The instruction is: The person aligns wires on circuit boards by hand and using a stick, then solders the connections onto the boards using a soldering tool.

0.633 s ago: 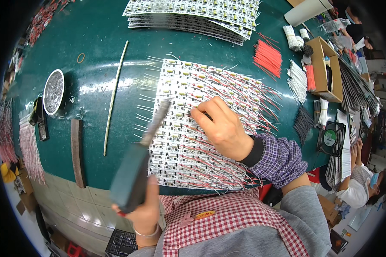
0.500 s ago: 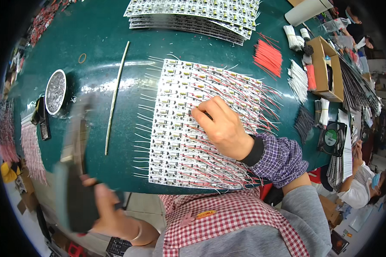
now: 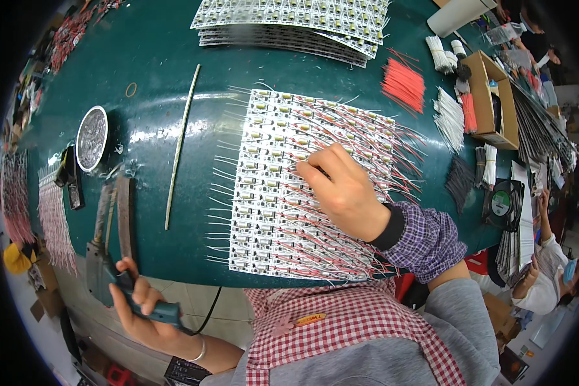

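Note:
My left hand point(image 3: 145, 309) is wrapped round the green handle of a soldering gun point(image 3: 98, 270), at the near left edge of the table. The gun's metal barrel points away from me, and a dark cable hangs from the handle. My right hand point(image 3: 341, 190) rests over a panel of small white circuit boards point(image 3: 254, 193), thumb and forefinger pinched together near its middle. Whatever those fingertips hold is hidden. Red and white wires point(image 3: 341, 257) trail rightward from the panel's boards, while short white wires stick out along its left edge.
A white bowl point(image 3: 79, 145) of grey, shiny material stands at left. Beyond the panel is a stack of similar panels point(image 3: 289, 35). Red wires point(image 3: 403, 85), white wires point(image 3: 449, 120) and a cardboard box point(image 3: 495, 138) lie right, near a black fan point(image 3: 503, 204). A thin rod point(image 3: 182, 148) lies left of the panel.
The soldering gun, blurred before, has swung lower and left in my left hand and now shows clearly. My right hand keeps its pinch over the panel; the whole view has shifted slightly.

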`<move>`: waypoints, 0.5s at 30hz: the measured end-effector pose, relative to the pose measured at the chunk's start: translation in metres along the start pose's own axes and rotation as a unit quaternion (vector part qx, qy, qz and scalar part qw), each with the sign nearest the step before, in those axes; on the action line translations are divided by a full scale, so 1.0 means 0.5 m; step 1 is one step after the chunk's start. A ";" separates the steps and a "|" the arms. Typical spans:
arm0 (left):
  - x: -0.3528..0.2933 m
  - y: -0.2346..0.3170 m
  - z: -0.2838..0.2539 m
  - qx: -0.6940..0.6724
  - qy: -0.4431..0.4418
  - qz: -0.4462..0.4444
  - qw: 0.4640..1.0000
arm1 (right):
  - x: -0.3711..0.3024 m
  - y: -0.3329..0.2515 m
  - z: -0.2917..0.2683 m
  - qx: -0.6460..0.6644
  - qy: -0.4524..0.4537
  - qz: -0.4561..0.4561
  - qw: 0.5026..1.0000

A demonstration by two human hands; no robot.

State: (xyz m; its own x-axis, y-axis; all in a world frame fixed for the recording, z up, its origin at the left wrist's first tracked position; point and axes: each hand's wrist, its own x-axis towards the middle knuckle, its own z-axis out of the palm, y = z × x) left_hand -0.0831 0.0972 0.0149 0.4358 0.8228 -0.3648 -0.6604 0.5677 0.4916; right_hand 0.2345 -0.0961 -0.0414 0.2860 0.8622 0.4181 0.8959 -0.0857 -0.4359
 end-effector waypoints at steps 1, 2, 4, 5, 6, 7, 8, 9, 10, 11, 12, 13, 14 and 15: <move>-0.007 -0.022 0.001 0.031 -0.052 -0.017 0.998 | -0.002 -0.005 -0.003 -0.008 0.018 -0.001 1.000; -0.015 -0.045 0.004 0.050 -0.094 -0.038 0.994 | -0.005 -0.010 -0.005 -0.016 0.040 0.000 0.999; -0.034 -0.086 0.019 0.108 -0.042 -0.007 0.993 | -0.008 -0.020 -0.005 -0.017 0.029 -0.007 0.999; -0.036 -0.106 0.026 0.172 -0.067 -0.002 0.983 | -0.009 -0.023 -0.004 -0.017 0.023 -0.008 1.000; -0.039 -0.125 0.035 0.235 -0.093 0.002 0.968 | -0.010 -0.025 -0.001 -0.020 0.023 -0.006 1.000; -0.046 -0.146 0.042 0.291 -0.078 0.040 0.953 | -0.011 -0.026 0.002 -0.020 0.012 -0.005 1.000; -0.051 -0.160 0.050 0.290 -0.079 0.040 0.953 | -0.011 -0.026 0.006 -0.020 0.001 -0.004 1.000; -0.056 -0.170 0.056 0.346 -0.087 0.044 0.933 | -0.012 -0.026 0.010 -0.021 0.001 -0.003 1.000; -0.062 -0.180 0.059 0.403 -0.096 0.050 0.909 | -0.012 -0.025 0.013 -0.021 -0.001 -0.004 1.000; -0.075 -0.190 0.061 0.400 -0.065 0.045 0.913 | -0.012 -0.024 0.017 -0.020 -0.002 -0.004 1.000; -0.083 -0.195 0.061 0.390 -0.075 0.046 0.917 | -0.013 -0.023 0.020 -0.020 -0.003 -0.005 1.000; -0.090 -0.197 0.059 0.435 -0.055 0.023 0.898 | -0.013 -0.022 0.023 -0.022 -0.003 -0.007 1.000; -0.096 -0.196 0.056 0.479 -0.034 0.000 0.877 | -0.013 -0.022 0.024 -0.023 -0.003 -0.009 1.000; -0.090 -0.208 0.047 0.480 -0.027 0.033 0.876 | -0.013 -0.022 0.026 -0.023 -0.004 -0.009 1.000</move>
State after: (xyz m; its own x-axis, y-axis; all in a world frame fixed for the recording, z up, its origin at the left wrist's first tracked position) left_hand -0.0195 0.0018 -0.0013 0.4616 0.8398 -0.2856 0.1218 0.2589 0.9582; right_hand 0.2186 -0.0944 -0.0497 0.2673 0.8680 0.4184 0.9153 -0.0929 -0.3920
